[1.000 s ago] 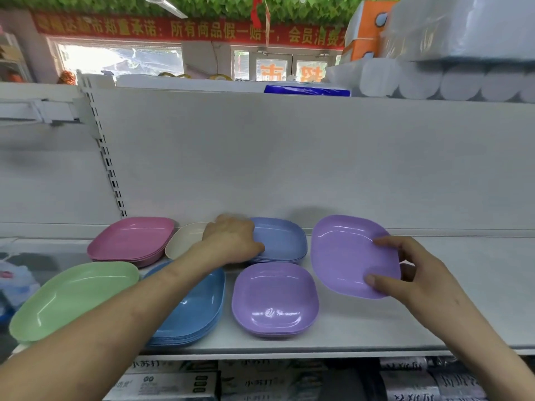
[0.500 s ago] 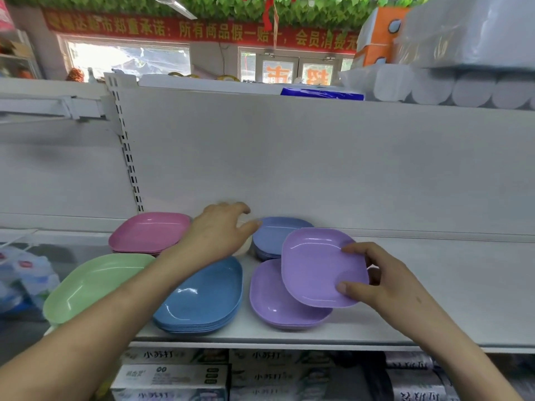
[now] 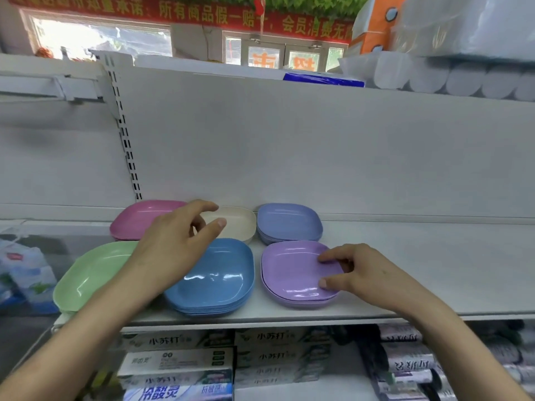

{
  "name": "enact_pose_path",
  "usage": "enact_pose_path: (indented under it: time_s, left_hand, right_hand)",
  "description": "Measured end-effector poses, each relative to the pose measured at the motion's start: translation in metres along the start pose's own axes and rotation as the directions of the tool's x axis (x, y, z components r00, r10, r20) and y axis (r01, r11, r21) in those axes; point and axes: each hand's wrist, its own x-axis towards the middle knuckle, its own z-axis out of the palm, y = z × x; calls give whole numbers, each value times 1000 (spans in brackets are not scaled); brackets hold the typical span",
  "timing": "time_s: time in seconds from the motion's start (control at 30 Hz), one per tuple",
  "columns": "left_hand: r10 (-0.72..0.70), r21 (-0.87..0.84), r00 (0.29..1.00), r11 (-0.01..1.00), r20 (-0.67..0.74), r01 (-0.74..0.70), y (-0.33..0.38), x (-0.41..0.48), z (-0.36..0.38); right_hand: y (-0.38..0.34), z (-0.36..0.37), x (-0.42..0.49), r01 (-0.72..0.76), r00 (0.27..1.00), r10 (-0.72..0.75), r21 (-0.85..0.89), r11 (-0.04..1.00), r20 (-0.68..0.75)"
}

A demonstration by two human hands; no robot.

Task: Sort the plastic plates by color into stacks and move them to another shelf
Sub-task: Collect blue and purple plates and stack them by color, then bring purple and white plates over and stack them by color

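Six groups of plastic plates lie on the white shelf [image 3: 405, 270]. At the back are a pink stack [image 3: 136, 218], a cream plate [image 3: 241, 224] and a pale blue stack [image 3: 289, 224]. In front are a green plate [image 3: 92, 273], a blue stack [image 3: 220, 280] and a purple stack [image 3: 289, 273]. My right hand [image 3: 356, 270] holds the right rim of the top purple plate, thumb and fingertips on it, and the plate lies flat on its stack. My left hand [image 3: 176, 241] hovers over the blue stack and the cream plate, fingers loosely curled, holding nothing.
The shelf's white back panel [image 3: 318, 146] rises behind the plates. Bare shelf surface extends to the right of the purple stack. Boxed goods [image 3: 179, 363] fill the shelf below. Paper rolls [image 3: 451, 79] sit on the top shelf. A bagged item [image 3: 26, 273] lies at far left.
My right hand carried the purple plate leftward and lowered it onto the purple stack. My left hand lifted off the cream plate and drew back toward me, uncovering it.
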Motion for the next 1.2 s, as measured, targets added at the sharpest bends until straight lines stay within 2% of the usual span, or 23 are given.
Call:
enact_pose_path:
  time_s: [0.2,0.3,0.57,0.8,1.2]
  left_hand:
    - [11,-15,1000,1000,6,-11,6,-4,7]
    - [26,-23,1000,999,9,-25,20,-5,15]
    - [158,-102,987,983,24,-155,112,3,90]
    - [307,-233,946,933,109,-276,234,-6,207]
    - [507,-413,803,834,314,-366,420,-43,394]
  right_hand:
    - [0,8,-1,-3,1000,2,-44,999,-22]
    - [7,4,-5,48,997,-49,-29,998,-55]
    - [66,-65,-41,104,981,-92,65,992,-172]
    - [175,-159,-106,-15,944,35,64,998,-329]
    - [328,-277,-237,-241,813,235,60,969,-533]
